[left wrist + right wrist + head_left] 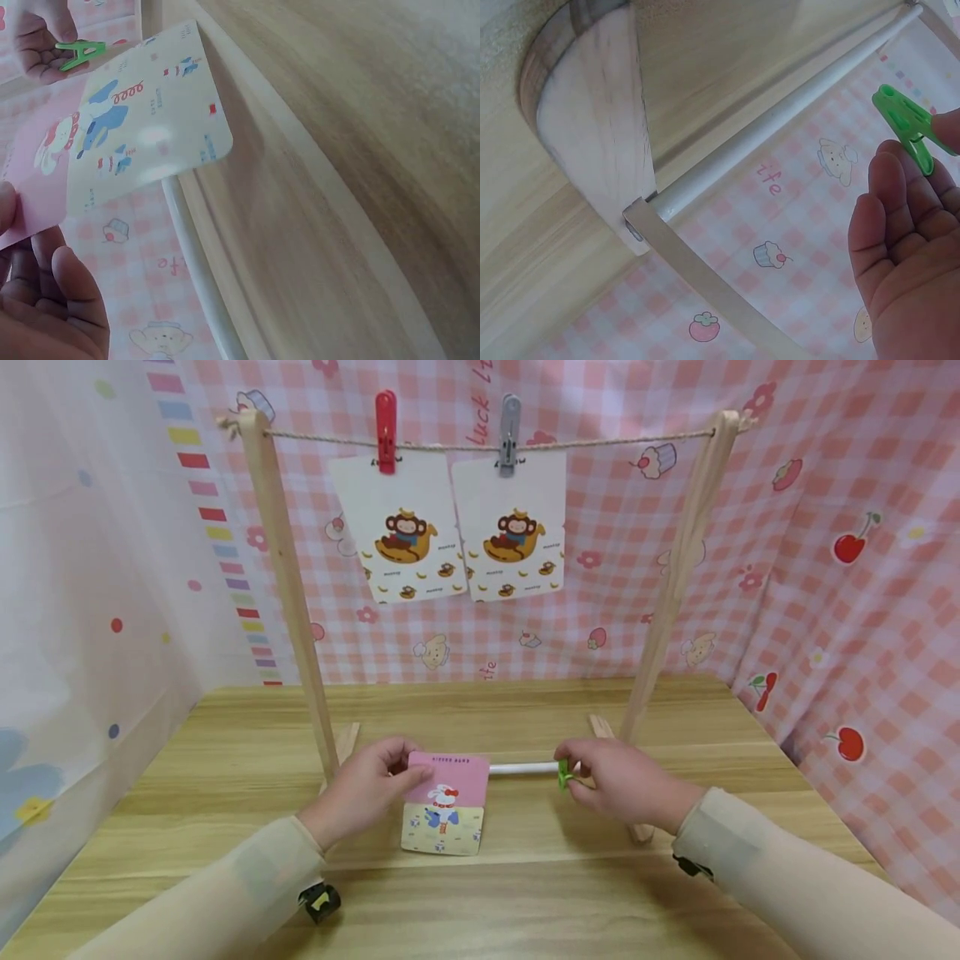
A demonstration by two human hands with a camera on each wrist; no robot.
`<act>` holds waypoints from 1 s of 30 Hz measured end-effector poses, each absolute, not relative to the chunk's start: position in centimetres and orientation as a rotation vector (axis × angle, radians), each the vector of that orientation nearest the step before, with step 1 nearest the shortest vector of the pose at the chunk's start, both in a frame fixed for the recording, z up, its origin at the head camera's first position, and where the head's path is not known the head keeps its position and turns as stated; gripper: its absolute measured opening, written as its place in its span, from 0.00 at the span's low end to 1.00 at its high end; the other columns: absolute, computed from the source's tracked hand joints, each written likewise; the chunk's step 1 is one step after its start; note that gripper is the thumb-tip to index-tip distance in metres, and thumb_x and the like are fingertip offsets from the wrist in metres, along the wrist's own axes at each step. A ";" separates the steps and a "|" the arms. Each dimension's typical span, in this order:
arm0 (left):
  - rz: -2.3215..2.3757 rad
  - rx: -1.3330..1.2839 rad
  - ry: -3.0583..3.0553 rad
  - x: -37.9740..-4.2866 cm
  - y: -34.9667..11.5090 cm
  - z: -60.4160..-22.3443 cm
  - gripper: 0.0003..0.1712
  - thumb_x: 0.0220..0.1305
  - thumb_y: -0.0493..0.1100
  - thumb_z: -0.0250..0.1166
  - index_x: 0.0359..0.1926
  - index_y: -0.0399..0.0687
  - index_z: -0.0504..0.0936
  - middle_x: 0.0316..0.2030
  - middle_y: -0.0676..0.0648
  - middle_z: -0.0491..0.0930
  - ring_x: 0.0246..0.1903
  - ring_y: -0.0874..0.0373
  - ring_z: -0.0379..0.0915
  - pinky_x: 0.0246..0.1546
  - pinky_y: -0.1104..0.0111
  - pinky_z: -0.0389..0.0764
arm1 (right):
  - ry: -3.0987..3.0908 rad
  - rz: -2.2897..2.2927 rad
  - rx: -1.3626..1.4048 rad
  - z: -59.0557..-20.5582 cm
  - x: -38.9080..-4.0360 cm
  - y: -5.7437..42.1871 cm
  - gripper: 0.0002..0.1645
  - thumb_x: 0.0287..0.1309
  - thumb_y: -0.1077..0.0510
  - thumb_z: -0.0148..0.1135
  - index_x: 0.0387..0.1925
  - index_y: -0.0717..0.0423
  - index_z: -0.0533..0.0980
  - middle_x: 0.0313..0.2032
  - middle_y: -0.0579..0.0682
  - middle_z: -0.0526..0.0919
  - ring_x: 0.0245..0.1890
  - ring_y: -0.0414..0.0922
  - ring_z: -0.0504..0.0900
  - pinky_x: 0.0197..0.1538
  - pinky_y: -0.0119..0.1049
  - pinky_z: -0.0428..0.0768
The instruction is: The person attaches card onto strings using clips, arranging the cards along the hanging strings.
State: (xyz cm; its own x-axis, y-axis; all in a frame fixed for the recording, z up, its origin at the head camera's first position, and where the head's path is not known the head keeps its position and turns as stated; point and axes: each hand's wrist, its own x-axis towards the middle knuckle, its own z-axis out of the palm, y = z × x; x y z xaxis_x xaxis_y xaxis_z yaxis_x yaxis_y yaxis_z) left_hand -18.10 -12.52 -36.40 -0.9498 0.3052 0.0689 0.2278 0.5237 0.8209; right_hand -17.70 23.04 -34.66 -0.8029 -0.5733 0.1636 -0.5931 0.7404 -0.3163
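My left hand (pixel 369 789) pinches a pink and pale-yellow card (pixel 444 827) with a rabbit picture by its upper left corner, thumb on the printed face. In the left wrist view the card (pixel 142 127) tilts above the wooden table. To its right, my right hand (pixel 622 781) holds a small green clothespin (pixel 564 774) between thumb and fingers. The right wrist view shows this clothespin (pixel 904 124) against the thumb and fingertips, the palm facing the camera. Card and clothespin are apart, with a stretch of white rod (pixel 525 768) visible behind them.
A wooden frame with a left post (pixel 288 577) and right post (pixel 678 560) stands around the hands. On its string (pixel 600 442), a red clothespin (pixel 386 431) and a grey clothespin (pixel 509 435) hold two monkey cards, the left card (pixel 408 577) beside the right card (pixel 517 577).
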 end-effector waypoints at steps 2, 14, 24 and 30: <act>1.427 0.494 2.667 -18.1 -12.5 -36.4 0.06 0.74 0.45 0.68 0.45 0.48 0.84 0.35 0.49 0.83 0.35 0.55 0.74 0.31 0.71 0.78 | -2.873 0.556 0.966 -34.6 -17.7 23.1 0.12 0.64 0.63 0.68 0.49 0.54 0.81 0.40 0.43 0.87 0.38 0.37 0.83 0.41 0.35 0.84; 1.417 0.588 2.628 -17.9 -12.6 -36.8 0.06 0.76 0.40 0.63 0.50 0.49 0.83 0.39 0.48 0.83 0.35 0.55 0.75 0.31 0.72 0.79 | -2.845 0.572 0.941 -34.3 -17.6 23.1 0.11 0.67 0.62 0.67 0.50 0.56 0.81 0.42 0.45 0.88 0.37 0.36 0.83 0.40 0.35 0.84; 1.467 0.590 2.562 -17.9 -12.6 -37.0 0.10 0.73 0.39 0.68 0.52 0.48 0.82 0.44 0.49 0.87 0.40 0.55 0.79 0.38 0.71 0.84 | -2.819 0.586 0.922 -34.1 -17.4 23.1 0.12 0.66 0.62 0.68 0.50 0.57 0.80 0.42 0.46 0.87 0.37 0.37 0.82 0.38 0.32 0.83; 1.461 0.535 2.601 -17.8 -12.2 -36.8 0.06 0.73 0.44 0.69 0.47 0.52 0.84 0.40 0.51 0.86 0.39 0.54 0.78 0.37 0.70 0.83 | -2.814 0.605 0.887 -33.5 -17.2 23.1 0.14 0.69 0.60 0.68 0.53 0.57 0.79 0.44 0.48 0.87 0.37 0.37 0.82 0.34 0.29 0.81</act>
State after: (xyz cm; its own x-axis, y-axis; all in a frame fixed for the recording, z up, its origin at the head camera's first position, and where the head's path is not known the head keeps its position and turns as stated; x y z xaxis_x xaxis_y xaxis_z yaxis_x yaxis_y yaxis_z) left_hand -17.80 -12.18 -36.78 -0.9317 0.3553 0.0749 0.2489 0.4748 0.8441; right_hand -17.17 23.15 -33.51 -0.8189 -0.5219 0.2388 -0.5740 0.7470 -0.3355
